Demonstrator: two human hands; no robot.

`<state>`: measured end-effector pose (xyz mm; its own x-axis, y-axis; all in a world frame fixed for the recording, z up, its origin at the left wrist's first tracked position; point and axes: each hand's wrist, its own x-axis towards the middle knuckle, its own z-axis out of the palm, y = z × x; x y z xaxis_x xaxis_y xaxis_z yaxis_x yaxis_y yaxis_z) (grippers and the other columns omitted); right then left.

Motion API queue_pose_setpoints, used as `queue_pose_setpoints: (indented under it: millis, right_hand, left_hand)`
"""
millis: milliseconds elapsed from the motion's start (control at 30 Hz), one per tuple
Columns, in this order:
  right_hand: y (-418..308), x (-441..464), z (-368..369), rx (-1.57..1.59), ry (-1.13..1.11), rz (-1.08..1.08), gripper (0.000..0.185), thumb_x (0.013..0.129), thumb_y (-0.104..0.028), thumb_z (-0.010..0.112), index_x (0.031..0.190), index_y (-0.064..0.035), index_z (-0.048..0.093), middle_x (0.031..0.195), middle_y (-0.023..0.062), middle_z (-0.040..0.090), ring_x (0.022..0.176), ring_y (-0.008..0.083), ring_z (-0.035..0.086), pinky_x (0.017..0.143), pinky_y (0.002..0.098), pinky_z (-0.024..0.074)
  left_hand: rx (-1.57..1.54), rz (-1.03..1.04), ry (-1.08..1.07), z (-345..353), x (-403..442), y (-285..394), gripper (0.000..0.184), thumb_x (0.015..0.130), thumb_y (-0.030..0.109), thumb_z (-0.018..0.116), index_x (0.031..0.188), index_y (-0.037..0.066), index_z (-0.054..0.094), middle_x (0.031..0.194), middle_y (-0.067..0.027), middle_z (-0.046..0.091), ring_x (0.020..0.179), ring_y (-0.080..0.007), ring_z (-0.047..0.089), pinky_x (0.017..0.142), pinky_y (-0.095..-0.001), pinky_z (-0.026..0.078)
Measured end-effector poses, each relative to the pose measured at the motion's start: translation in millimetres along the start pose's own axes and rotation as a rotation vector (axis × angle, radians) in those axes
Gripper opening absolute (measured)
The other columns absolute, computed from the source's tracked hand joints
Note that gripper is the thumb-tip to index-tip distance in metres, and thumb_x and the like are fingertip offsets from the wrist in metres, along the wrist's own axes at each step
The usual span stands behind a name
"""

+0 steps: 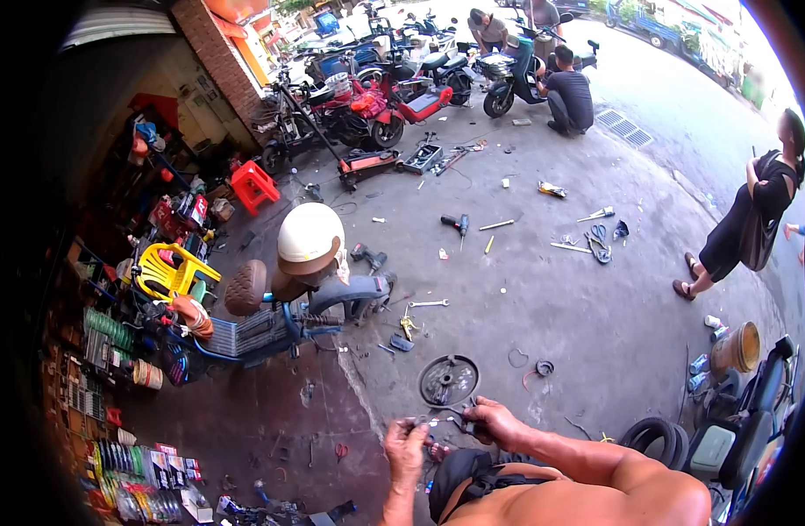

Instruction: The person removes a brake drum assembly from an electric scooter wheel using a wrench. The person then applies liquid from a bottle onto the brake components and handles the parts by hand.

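Observation:
Near the bottom middle of the head view, my right hand [499, 424] is closed on a small dark part with a thin, cable-like piece [458, 420]. Facing it, my left hand [405, 450] has its fingers pinched together by the other end of this piece; what lies between them is too small to make out. Just beyond both hands, a round black wheel-like disc [462, 372] lies flat on the ground. A small dark ring with a reddish wire [544, 368] rests to its right.
Further out lie a wrench [429, 303], a cordless drill [456, 224] and scissors [599, 244]. A two-wheeler [280, 329] carrying a white helmet [310, 233] stands left. Tires [657, 440] and a bucket [736, 346] are right. One person [753, 210] stands; another [571, 95] squats by a scooter.

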<state>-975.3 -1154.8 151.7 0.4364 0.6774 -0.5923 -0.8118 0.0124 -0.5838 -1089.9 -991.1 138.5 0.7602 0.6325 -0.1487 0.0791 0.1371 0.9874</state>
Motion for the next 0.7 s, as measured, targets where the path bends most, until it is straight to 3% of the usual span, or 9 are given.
queue_pose_setpoints:
  millis: [67, 167, 233, 300, 400, 433, 567, 700]
  right_hand:
    - [8.7, 11.2, 4.5, 0.030, 0.087, -0.039, 0.011, 0.087, -0.018, 0.056, 0.089, -0.0126, 0.046, 0.067, -0.0004, 0.049, 0.043, 0.0091, 0.039, 0.037, 0.0232, 0.0266]
    - [-18.8, -5.3, -11.2, -0.048, -0.082, 0.024, 0.011, 0.087, -0.017, 0.056, 0.093, -0.0115, 0.048, 0.067, 0.0007, 0.050, 0.041, 0.0092, 0.038, 0.037, 0.0236, 0.0267]
    - [-29.4, -13.2, -17.3, -0.119, -0.198, 0.082, 0.015, 0.087, -0.018, 0.056, 0.098, -0.0104, 0.050, 0.068, 0.0020, 0.052, 0.043, 0.0093, 0.041, 0.037, 0.0238, 0.0276]
    - [-22.6, -4.9, -23.1, -0.095, -0.203, 0.080, 0.017, 0.087, -0.018, 0.057, 0.100, -0.0099, 0.051, 0.069, 0.0022, 0.053, 0.043, 0.0094, 0.042, 0.037, 0.0235, 0.0279]
    - [-1.3, 7.6, -2.9, -0.044, 0.017, -0.015, 0.015, 0.087, -0.016, 0.056, 0.098, -0.0100, 0.048, 0.069, 0.0022, 0.053, 0.044, 0.0096, 0.041, 0.038, 0.0228, 0.0279]
    - [4.6, 10.3, -0.5, -0.021, 0.073, -0.047, 0.015, 0.087, -0.015, 0.056, 0.098, -0.0099, 0.048, 0.069, 0.0021, 0.053, 0.044, 0.0096, 0.041, 0.038, 0.0227, 0.0279]
    - [-12.5, -13.6, -17.0, -0.165, -0.074, 0.021, 0.014, 0.086, -0.017, 0.056, 0.096, -0.0105, 0.048, 0.071, 0.0001, 0.052, 0.047, 0.0081, 0.039, 0.040, 0.0236, 0.0282]
    - [-7.5, -9.7, -24.3, -0.139, -0.110, 0.074, 0.015, 0.086, -0.018, 0.056, 0.097, -0.0095, 0.050, 0.071, 0.0013, 0.054, 0.045, 0.0076, 0.039, 0.039, 0.0237, 0.0294]
  left_hand:
    - [0.003, -0.099, -0.002, 9.4, -6.8, 6.3, 0.015, 0.083, 0.002, 0.065, 0.094, 0.000, 0.056, 0.076, -0.0055, 0.060, 0.060, -0.0126, 0.058, 0.056, -0.0265, 0.051]
    - [-0.074, -0.063, -0.062, -10.3, 16.9, 7.5, 0.015, 0.081, 0.000, 0.063, 0.094, -0.001, 0.056, 0.074, -0.0059, 0.059, 0.060, -0.0148, 0.059, 0.058, -0.0303, 0.054]
    - [-0.199, -0.197, -0.273, -32.6, 24.1, 14.6, 0.015, 0.081, 0.001, 0.062, 0.094, -0.001, 0.056, 0.075, -0.0059, 0.060, 0.065, -0.0165, 0.062, 0.062, -0.0324, 0.056]
    - [-0.205, -0.184, -0.250, -26.0, 20.9, 19.7, 0.016, 0.081, 0.002, 0.064, 0.094, 0.000, 0.054, 0.076, -0.0058, 0.061, 0.065, -0.0165, 0.063, 0.063, -0.0315, 0.055]
    - [-0.002, -0.048, -0.256, -6.1, 11.7, -3.1, 0.012, 0.085, 0.001, 0.061, 0.092, 0.002, 0.052, 0.079, -0.0056, 0.061, 0.068, -0.0141, 0.062, 0.062, -0.0280, 0.054]
    - [-0.030, -0.103, -0.260, -2.3, 7.7, -9.8, 0.012, 0.085, -0.001, 0.060, 0.094, 0.002, 0.052, 0.079, -0.0064, 0.061, 0.069, -0.0151, 0.062, 0.064, -0.0292, 0.054]
    - [-0.279, -0.198, -0.182, -23.4, 14.3, -11.9, 0.017, 0.082, 0.002, 0.063, 0.096, 0.002, 0.053, 0.079, -0.0060, 0.060, 0.069, -0.0177, 0.063, 0.066, -0.0352, 0.055]
    - [-0.047, -0.145, -0.346, -29.8, 9.6, 6.8, 0.017, 0.083, 0.003, 0.064, 0.096, 0.000, 0.054, 0.080, -0.0052, 0.062, 0.073, -0.0133, 0.062, 0.069, -0.0275, 0.052]
